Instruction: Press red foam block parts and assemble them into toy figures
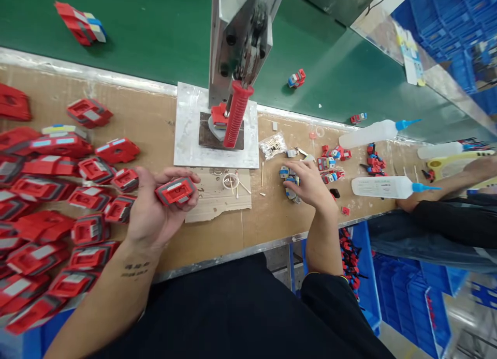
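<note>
My left hand (pixel 159 204) is palm up, its fingers curled round a red and grey plastic part (pixel 176 191) with a recess facing up. To the right, my right hand (pixel 308 183) reaches over a few small blue and grey parts (pixel 292 194); its fingertips touch or hover at them, and whether it grips one is unclear. Many similar red and grey parts (pixel 41 187) are heaped at the left. Between the hands, farther back, stands a press with a red handle (pixel 236 116) on a metal plate (pixel 190 141), with a red piece (pixel 219 114) under it.
Cotton swabs (pixel 273 145) and torn cardboard (pixel 217 206) lie near the press. White bottles with blue tips (pixel 380 187) and small red-blue parts (pixel 330 164) are at the right. Behind runs a green belt (pixel 155 48). Another person's arm (pixel 446 187) is at far right; blue bins (pixel 367 276) stand below.
</note>
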Action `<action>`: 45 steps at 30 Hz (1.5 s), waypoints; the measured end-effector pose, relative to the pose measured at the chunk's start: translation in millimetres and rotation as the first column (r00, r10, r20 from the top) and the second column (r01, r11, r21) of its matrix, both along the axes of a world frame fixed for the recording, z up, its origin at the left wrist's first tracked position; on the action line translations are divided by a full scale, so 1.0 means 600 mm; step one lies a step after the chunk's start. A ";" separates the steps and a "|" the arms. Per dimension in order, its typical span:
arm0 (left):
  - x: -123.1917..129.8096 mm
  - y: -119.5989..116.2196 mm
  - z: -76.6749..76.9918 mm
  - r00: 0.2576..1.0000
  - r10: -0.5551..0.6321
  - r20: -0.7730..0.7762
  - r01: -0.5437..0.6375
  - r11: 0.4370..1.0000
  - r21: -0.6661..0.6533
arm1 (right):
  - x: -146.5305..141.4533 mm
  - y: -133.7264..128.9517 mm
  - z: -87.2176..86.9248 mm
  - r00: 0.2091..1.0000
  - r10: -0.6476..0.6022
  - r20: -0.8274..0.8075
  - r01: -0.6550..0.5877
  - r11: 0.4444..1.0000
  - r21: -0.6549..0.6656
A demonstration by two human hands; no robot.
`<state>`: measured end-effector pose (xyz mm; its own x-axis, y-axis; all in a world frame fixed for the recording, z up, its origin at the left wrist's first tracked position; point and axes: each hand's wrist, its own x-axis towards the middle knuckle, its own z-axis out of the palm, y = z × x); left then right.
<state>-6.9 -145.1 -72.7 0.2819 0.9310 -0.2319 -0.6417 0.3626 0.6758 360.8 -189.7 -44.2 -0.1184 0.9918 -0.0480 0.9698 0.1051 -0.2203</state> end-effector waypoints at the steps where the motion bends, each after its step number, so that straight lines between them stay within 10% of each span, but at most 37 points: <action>1: -0.002 -0.001 0.000 1.000 -0.012 -0.011 0.012 1.000 -0.019 | -0.006 0.006 -0.004 1.000 0.006 0.020 -0.006 1.000 -0.028; 6: -0.009 -0.006 0.010 0.998 -0.062 0.021 0.064 0.994 -0.087 | -0.036 0.007 -0.007 0.937 -0.010 -0.348 0.100 0.965 0.241; 10: -0.002 -0.012 0.015 0.990 -0.094 0.109 0.102 0.992 -0.078 | -0.099 -0.016 -0.027 0.532 0.127 -0.837 0.355 0.864 0.356; 13: 0.003 -0.017 0.014 0.975 -0.154 0.161 0.162 0.986 -0.039 | -0.165 -0.026 -0.039 0.252 0.185 -0.950 0.341 0.901 0.266; 20: 0.005 -0.023 0.016 0.964 -0.206 0.170 0.201 0.978 0.046 | -0.236 -0.017 -0.024 0.001 0.176 -0.984 0.216 0.961 0.172; 25: 0.010 -0.027 0.015 0.967 -0.206 0.147 0.187 0.974 0.131 | -0.242 -0.021 -0.020 0.032 0.150 -0.988 0.211 0.966 0.153; 34: 0.015 -0.033 -0.012 0.998 -0.053 -0.046 0.066 0.935 0.348 | -0.302 -0.040 -0.001 0.449 0.216 -0.867 0.234 0.908 0.348; 45: 0.016 -0.037 -0.006 0.960 0.201 -0.196 -0.039 0.787 0.616 | -0.304 -0.035 0.013 0.567 0.176 -0.805 0.165 0.933 0.321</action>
<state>3.0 -167.5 -76.5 0.1695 0.9245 0.3415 -0.4417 -0.2385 0.8649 178.6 -210.9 -36.5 0.0583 0.9193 0.3892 0.3893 0.3381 -0.8568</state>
